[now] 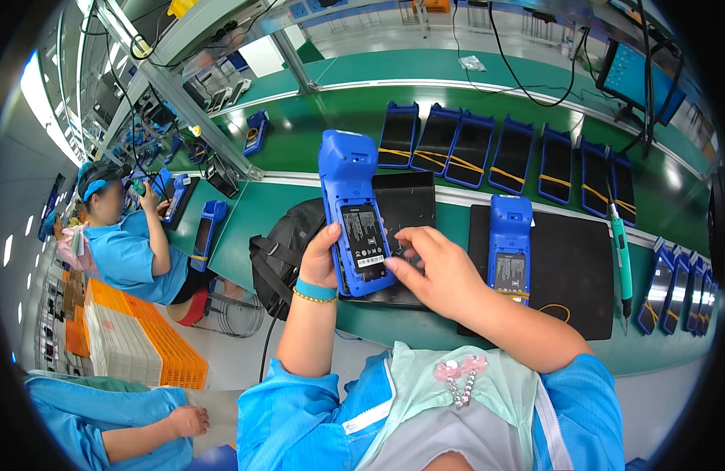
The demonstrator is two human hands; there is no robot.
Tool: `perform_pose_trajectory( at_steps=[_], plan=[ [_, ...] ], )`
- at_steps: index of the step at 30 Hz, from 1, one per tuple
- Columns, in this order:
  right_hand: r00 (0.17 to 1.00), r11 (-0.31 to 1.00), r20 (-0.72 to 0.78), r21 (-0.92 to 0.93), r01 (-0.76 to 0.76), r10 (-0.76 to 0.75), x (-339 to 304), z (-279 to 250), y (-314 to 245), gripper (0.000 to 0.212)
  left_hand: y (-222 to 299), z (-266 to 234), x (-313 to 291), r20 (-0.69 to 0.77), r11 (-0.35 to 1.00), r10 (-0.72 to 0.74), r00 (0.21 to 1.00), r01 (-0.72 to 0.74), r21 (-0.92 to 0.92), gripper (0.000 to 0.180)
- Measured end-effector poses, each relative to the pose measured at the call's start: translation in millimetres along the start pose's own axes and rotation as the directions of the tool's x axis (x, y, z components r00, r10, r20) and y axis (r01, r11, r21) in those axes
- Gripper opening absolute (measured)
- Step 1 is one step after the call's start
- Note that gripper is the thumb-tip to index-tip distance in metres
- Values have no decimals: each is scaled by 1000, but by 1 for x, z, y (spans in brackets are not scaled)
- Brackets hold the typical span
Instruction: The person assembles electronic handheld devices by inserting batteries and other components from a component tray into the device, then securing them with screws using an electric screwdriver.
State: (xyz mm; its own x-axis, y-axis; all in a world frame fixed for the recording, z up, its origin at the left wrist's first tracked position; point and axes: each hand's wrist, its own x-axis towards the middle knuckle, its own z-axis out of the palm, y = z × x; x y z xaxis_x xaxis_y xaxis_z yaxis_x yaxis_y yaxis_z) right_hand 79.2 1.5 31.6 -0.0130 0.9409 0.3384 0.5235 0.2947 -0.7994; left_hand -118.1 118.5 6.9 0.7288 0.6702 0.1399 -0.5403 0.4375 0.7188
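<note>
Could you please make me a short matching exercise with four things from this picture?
Things:
1. Left hand
2. Screwdriver
3. Bag
4. Monitor

Descriptions:
A. Black, left of the held device
B. Lit blue, at the picture's upper right
C. Gripping a blue device
D. Green, tip pointing down

Pairs: 1-C, 2-D, 3-A, 4-B

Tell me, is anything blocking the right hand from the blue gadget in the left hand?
Nothing visible is in the way. The right hand is right beside the blue handheld terminal; whether they touch, I can't tell. The left hand grips the opposite side.
</note>
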Motion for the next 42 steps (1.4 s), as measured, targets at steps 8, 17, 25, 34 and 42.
perform_pose_trajectory(
  at_steps=[8,17,25,34,42],
  plan=[
    [982,994,156,-45,-97,103,-5,-1,-15,91,-15,22,0,-43,988,53,998,-47,150,74],
    [999,995,27,-87,-41,44,-17,-2,-20,95,-29,25,1,53,1000,4,999,-5,15,91],
    [1000,968,13,-250,11,-8,-50,-50,-27,86,-39,53,-11,106,996,32,994,-42,85,89],
    [868,600,-239,-642,-477,435,-171,-148,64,19,-80,106,-2,167,909,-252,953,292,-296,85],
    [817,896,-505,-168,-411,279,-135,-160,44,11,-126,119,2,350,885,-298,888,394,-247,79]
  ],
)
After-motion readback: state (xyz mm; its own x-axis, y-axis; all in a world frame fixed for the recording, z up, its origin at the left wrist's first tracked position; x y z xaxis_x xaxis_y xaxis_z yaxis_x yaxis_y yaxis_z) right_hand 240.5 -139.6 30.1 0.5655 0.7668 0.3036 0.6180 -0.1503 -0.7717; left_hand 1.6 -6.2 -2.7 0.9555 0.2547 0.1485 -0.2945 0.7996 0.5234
